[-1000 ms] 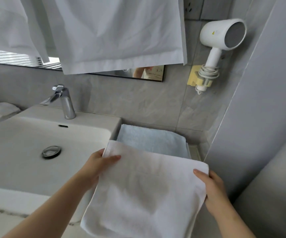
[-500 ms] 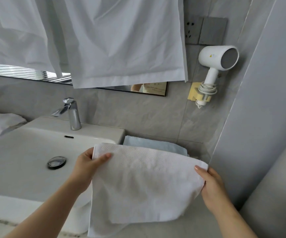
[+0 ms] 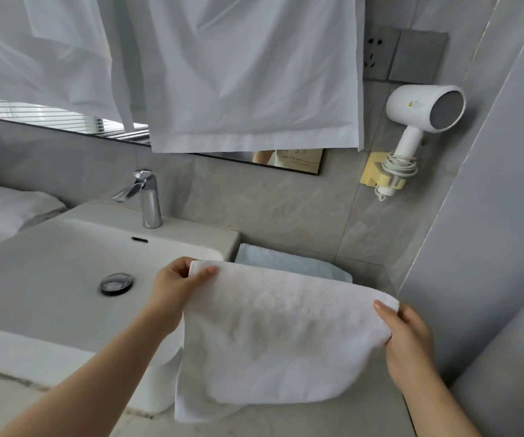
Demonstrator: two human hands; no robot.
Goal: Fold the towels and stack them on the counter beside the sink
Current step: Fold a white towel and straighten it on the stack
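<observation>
Your left hand (image 3: 175, 288) pinches one top corner of the white towel (image 3: 279, 335), thumb over the fold, just right of the sink (image 3: 49, 247); your right hand (image 3: 408, 339) grips the other top corner, farther right of the sink. The towel hangs doubled in the air (one layer dangles lower on the sink side). A folded blue towel (image 3: 292, 263) lies right of the sink, against the wall. Lower carelessly and the uneven layers could slide apart, or the towel could land skewed on the blue one
</observation>
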